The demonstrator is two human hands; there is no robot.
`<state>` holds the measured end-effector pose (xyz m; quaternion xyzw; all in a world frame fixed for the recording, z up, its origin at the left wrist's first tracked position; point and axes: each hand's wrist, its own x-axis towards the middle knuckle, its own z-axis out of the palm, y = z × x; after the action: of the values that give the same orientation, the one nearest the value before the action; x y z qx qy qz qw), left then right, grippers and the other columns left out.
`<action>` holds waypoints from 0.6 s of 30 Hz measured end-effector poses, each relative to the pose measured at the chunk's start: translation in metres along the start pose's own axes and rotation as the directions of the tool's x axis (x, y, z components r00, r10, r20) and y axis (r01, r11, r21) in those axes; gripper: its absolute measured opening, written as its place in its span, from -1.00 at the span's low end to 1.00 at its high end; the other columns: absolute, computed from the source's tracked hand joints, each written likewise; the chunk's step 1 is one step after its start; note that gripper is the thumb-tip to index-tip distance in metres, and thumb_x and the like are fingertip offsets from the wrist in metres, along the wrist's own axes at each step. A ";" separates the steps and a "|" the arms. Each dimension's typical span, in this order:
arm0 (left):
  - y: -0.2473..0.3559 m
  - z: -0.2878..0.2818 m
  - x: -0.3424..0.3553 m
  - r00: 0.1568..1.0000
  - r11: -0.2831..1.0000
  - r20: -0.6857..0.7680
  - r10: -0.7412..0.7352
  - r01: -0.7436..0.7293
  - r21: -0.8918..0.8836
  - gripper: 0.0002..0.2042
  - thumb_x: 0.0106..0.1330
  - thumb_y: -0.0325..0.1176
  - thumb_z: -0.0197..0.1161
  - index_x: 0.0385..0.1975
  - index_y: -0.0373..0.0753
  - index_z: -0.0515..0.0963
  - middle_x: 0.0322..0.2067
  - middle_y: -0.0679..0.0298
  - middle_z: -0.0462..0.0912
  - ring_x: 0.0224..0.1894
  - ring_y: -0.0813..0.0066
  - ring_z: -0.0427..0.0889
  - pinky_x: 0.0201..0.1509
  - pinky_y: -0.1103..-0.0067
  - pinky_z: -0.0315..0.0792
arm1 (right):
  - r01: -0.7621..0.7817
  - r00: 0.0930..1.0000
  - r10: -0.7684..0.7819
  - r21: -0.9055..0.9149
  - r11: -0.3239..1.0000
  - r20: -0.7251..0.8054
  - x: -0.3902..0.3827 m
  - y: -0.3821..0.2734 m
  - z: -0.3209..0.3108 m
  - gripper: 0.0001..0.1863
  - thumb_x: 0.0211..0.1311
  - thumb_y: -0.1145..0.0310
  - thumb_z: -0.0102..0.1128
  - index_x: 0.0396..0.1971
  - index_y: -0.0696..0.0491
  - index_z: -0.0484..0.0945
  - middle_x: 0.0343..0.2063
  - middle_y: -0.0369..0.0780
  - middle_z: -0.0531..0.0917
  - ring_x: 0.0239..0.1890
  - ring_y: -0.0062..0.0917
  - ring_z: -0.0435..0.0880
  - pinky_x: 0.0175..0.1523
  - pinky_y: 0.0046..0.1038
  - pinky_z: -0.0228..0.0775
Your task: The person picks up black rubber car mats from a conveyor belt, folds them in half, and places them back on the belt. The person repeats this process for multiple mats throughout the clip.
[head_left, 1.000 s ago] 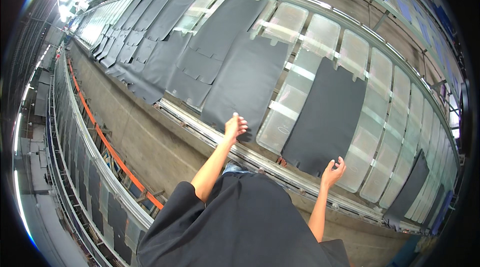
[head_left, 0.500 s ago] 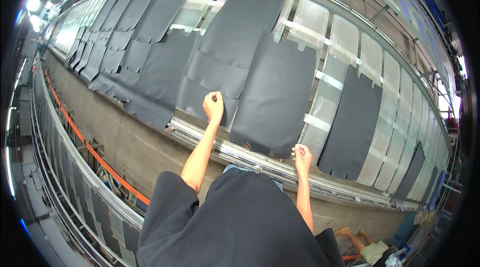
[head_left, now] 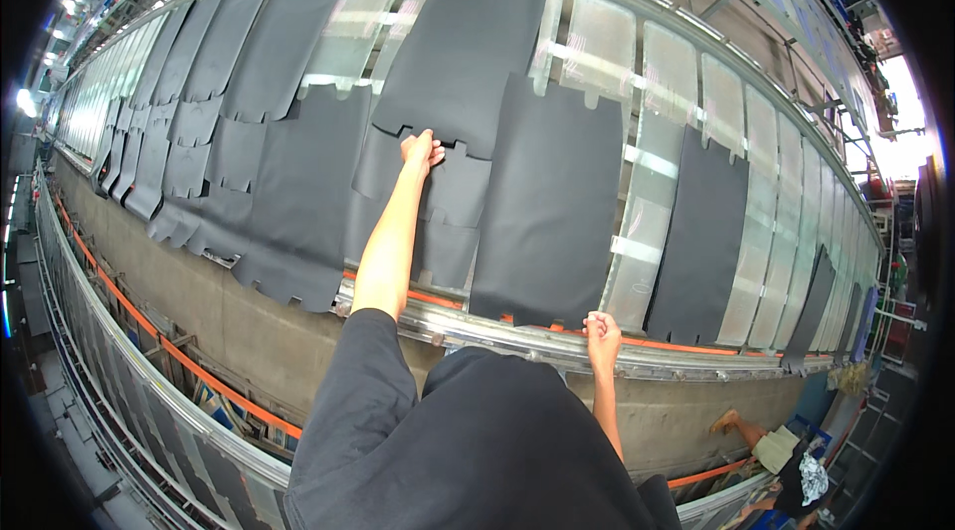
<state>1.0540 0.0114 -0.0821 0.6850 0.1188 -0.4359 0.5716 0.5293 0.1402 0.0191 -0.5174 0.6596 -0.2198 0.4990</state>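
My left hand (head_left: 422, 147) is closed on the notched lower edge of an upper dark grey sheet (head_left: 458, 53), over overlapping cut sheets (head_left: 448, 247) on the long rack of pale translucent panels (head_left: 662, 68). My right hand (head_left: 602, 326) is lower right, fingers curled together beside the bottom corner of a large grey sheet (head_left: 542, 197); whatever is between them is too small to make out. A narrower dark sheet (head_left: 696, 232) lies farther right, and several overlapping sheets (head_left: 209, 122) cover the left stretch.
Metal rails (head_left: 428, 326) edge the rack nearest me. A concrete walkway (head_left: 189, 281) separates it from a second rack (head_left: 149, 386) with an orange beam (head_left: 149, 321). A person (head_left: 801, 475) is low at the lower right, beside the rack.
My left hand has moved up to the upper sheet's notched edge, now standing out from those beneath. My right hand has shifted left and curled closed. The person at lower right has come into view.
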 end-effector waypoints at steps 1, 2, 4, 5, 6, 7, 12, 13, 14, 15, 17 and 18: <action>-0.001 -0.004 -0.004 0.999 0.998 0.005 0.032 -0.032 0.060 -0.69 0.33 -0.30 0.22 -0.10 -0.39 0.37 -0.49 0.21 0.57 -0.56 0.41 0.62 -0.49 0.47 0.64 | -0.012 1.000 0.012 -0.027 1.000 0.005 -0.003 0.004 0.001 -0.83 0.29 0.39 0.16 -0.23 0.18 0.59 -0.45 -0.27 0.68 -0.43 -0.70 0.60 -0.26 -0.63 0.45; 0.000 0.000 -0.021 0.996 0.994 0.062 0.060 -0.065 0.083 -0.67 0.36 -0.31 0.17 -0.05 -0.40 0.31 -0.49 0.20 0.57 -0.54 0.44 0.63 -0.48 0.51 0.64 | -0.028 1.000 0.027 -0.050 0.998 -0.010 -0.006 0.003 0.001 -0.83 0.29 0.39 0.16 -0.24 0.17 0.60 -0.45 -0.28 0.67 -0.43 -0.71 0.60 -0.26 -0.63 0.45; -0.008 -0.015 -0.048 0.989 0.988 0.060 0.132 -0.136 0.077 -0.65 0.36 -0.30 0.19 -0.04 -0.40 0.27 -0.50 0.20 0.58 -0.53 0.45 0.63 -0.48 0.51 0.64 | -0.046 0.999 0.045 -0.063 0.997 -0.026 -0.008 0.008 0.002 -0.83 0.29 0.39 0.16 -0.23 0.17 0.60 -0.45 -0.28 0.68 -0.43 -0.71 0.60 -0.26 -0.63 0.44; -0.015 -0.029 -0.062 0.984 0.982 0.053 0.172 -0.175 0.071 -0.63 0.36 -0.30 0.20 -0.04 -0.40 0.26 -0.50 0.19 0.58 -0.53 0.45 0.64 -0.48 0.51 0.64 | -0.035 0.999 0.033 -0.085 0.996 -0.025 -0.009 0.008 0.003 -0.83 0.29 0.39 0.16 -0.23 0.17 0.60 -0.45 -0.28 0.68 -0.43 -0.71 0.60 -0.26 -0.62 0.44; -0.026 -0.043 -0.075 0.990 0.988 0.048 0.129 -0.133 0.083 -0.65 0.35 -0.28 0.21 -0.09 -0.39 0.28 -0.50 0.20 0.58 -0.53 0.46 0.64 -0.48 0.51 0.64 | -0.024 0.999 0.021 -0.104 0.994 -0.028 -0.009 0.005 0.004 -0.82 0.29 0.38 0.16 -0.23 0.17 0.60 -0.44 -0.28 0.68 -0.43 -0.71 0.60 -0.27 -0.62 0.44; -0.036 -0.060 -0.088 0.996 0.992 0.038 0.086 -0.090 0.094 -0.66 0.35 -0.26 0.23 -0.14 -0.38 0.31 -0.50 0.20 0.58 -0.52 0.46 0.64 -0.48 0.52 0.64 | -0.012 1.000 0.009 -0.123 0.992 -0.027 -0.008 0.004 0.006 -0.82 0.29 0.38 0.16 -0.23 0.17 0.60 -0.44 -0.27 0.68 -0.43 -0.71 0.60 -0.27 -0.62 0.44; -0.080 -0.101 -0.102 0.967 0.949 -0.190 0.167 -0.105 0.299 -0.65 0.24 -0.18 0.38 -0.39 -0.37 0.46 -0.53 0.29 0.58 -0.57 0.54 0.54 -0.55 0.55 0.53 | -0.011 0.998 0.017 -0.119 0.993 0.053 0.004 -0.007 0.017 -0.81 0.31 0.37 0.16 -0.21 0.18 0.60 -0.43 -0.25 0.70 -0.43 -0.71 0.61 -0.25 -0.62 0.48; -0.086 -0.103 -0.104 0.945 0.917 -0.232 0.230 -0.131 0.376 -0.65 0.22 -0.16 0.40 -0.40 -0.35 0.47 -0.54 0.30 0.57 -0.55 0.54 0.54 -0.54 0.55 0.51 | -0.006 0.998 0.015 -0.140 0.990 0.066 0.004 -0.012 0.017 -0.81 0.31 0.37 0.16 -0.21 0.18 0.60 -0.43 -0.25 0.70 -0.43 -0.71 0.61 -0.25 -0.62 0.48; -0.090 -0.105 -0.104 0.939 0.949 -0.276 0.206 -0.123 0.290 -0.65 0.20 -0.18 0.42 -0.36 -0.36 0.49 -0.49 0.28 0.57 -0.50 0.52 0.55 -0.49 0.53 0.52 | 0.022 0.998 -0.010 -0.190 0.981 0.062 0.007 -0.014 0.018 -0.81 0.31 0.37 0.16 -0.21 0.18 0.60 -0.43 -0.24 0.70 -0.42 -0.71 0.62 -0.26 -0.61 0.48; -0.096 -0.106 -0.105 0.931 0.972 -0.317 0.179 -0.118 0.202 -0.64 0.18 -0.20 0.44 -0.31 -0.37 0.50 -0.45 0.26 0.58 -0.45 0.50 0.56 -0.43 0.52 0.54 | 0.034 0.998 -0.023 -0.200 0.979 0.057 0.009 -0.015 0.017 -0.80 0.31 0.36 0.17 -0.21 0.18 0.60 -0.43 -0.24 0.70 -0.42 -0.70 0.62 -0.26 -0.61 0.48; -0.102 -0.102 -0.111 0.917 0.993 -0.383 0.113 -0.111 0.029 -0.61 0.14 -0.23 0.47 -0.21 -0.39 0.52 -0.35 0.21 0.59 -0.35 0.46 0.58 -0.32 0.50 0.56 | 0.049 0.998 -0.041 -0.217 0.975 0.041 0.010 -0.016 0.016 -0.80 0.31 0.36 0.17 -0.22 0.18 0.60 -0.44 -0.24 0.70 -0.42 -0.70 0.63 -0.25 -0.61 0.48; -0.099 -0.100 -0.115 0.960 0.969 -0.275 -0.061 -0.009 -0.246 -0.60 0.13 -0.29 0.47 -0.18 -0.42 0.52 -0.27 0.16 0.57 -0.35 0.36 0.60 -0.19 0.40 0.62 | 0.056 0.998 -0.049 -0.197 0.979 0.039 0.011 -0.014 0.014 -0.80 0.31 0.36 0.17 -0.22 0.18 0.60 -0.44 -0.24 0.70 -0.42 -0.70 0.63 -0.26 -0.61 0.48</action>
<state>0.9670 0.1704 -0.0681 0.6624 0.2605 -0.3241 0.6232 0.5489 0.1278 0.0201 -0.5855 0.6556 -0.1572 0.4501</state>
